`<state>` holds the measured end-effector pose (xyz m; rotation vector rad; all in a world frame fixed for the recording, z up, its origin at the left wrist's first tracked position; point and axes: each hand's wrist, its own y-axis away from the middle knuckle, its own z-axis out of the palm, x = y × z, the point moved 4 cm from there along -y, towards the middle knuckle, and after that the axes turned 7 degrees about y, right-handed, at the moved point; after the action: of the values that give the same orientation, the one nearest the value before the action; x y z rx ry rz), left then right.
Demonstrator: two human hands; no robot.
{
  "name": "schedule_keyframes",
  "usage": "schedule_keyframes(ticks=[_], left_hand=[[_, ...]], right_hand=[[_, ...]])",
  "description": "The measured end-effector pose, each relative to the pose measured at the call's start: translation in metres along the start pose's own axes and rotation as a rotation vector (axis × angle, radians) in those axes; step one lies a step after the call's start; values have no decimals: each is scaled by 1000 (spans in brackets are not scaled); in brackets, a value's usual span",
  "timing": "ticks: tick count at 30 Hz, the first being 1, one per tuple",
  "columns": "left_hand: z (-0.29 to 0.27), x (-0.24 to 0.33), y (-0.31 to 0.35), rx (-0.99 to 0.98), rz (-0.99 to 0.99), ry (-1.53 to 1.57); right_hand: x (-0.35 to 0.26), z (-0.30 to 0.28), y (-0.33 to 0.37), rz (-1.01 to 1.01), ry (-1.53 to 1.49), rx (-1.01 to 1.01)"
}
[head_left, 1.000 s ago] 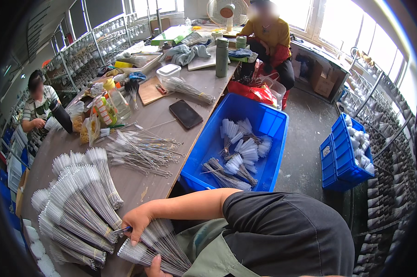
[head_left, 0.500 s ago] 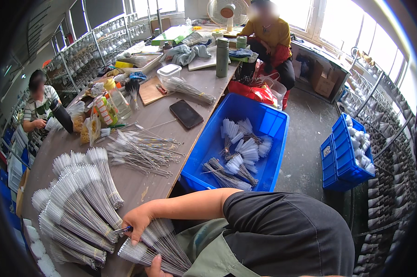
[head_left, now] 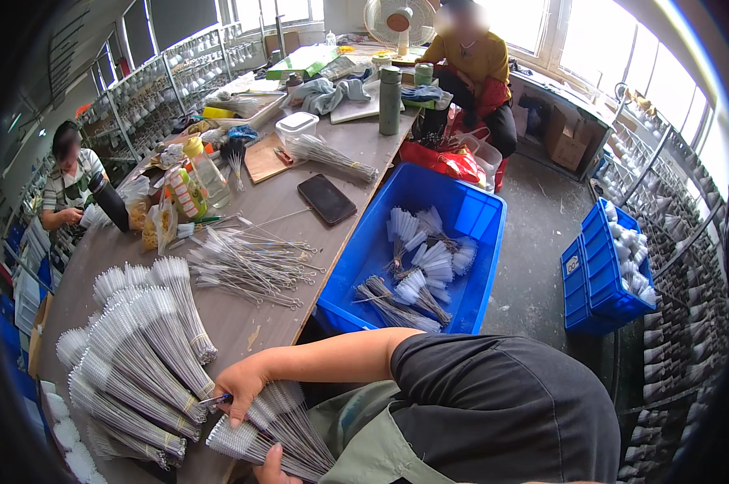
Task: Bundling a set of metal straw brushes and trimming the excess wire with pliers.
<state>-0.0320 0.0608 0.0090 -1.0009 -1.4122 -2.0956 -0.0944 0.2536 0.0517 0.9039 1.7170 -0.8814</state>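
The step in hand looks like bundling: a fanned bunch of thin wire-handled white bristle brushes lies at the near table edge, across the person's lap. The right hand reaches across from the right, forearm level, palm down, fingers closed on the bunch near its bristle ends — a blue band seems pinched there. Only fingertips of the left hand show beneath the handles; its grip cannot be told. Next, probably, binding the bunch and adding it to the stacked tied bundles just left.
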Motion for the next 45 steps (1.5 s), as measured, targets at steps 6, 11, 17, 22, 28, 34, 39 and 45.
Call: schedule_keyframes(ticks=[6,11,17,22,28,34,39,45], left_hand=[[2,-1,0,10,-6,53],[6,4,6,29,-13,26],[15,10,20,-27,27,38],[1,0,-5,25,-60,30],[10,12,14,-233,190,167],[16,10,10,21,55,188],[3,4,9,45,-17,29],[11,15,19,28,5,76]], right_hand=[[0,0,-1,-9,-24,-11],[2,0,-3,-4,-45,-16],[-4,1,1,3,-25,-11],[0,-2,0,24,-37,-13],[-10,5,-7,58,7,0],[-3,2,3,46,26,36],[-6,2,2,31,136,52],[-12,0,1,155,36,41]])
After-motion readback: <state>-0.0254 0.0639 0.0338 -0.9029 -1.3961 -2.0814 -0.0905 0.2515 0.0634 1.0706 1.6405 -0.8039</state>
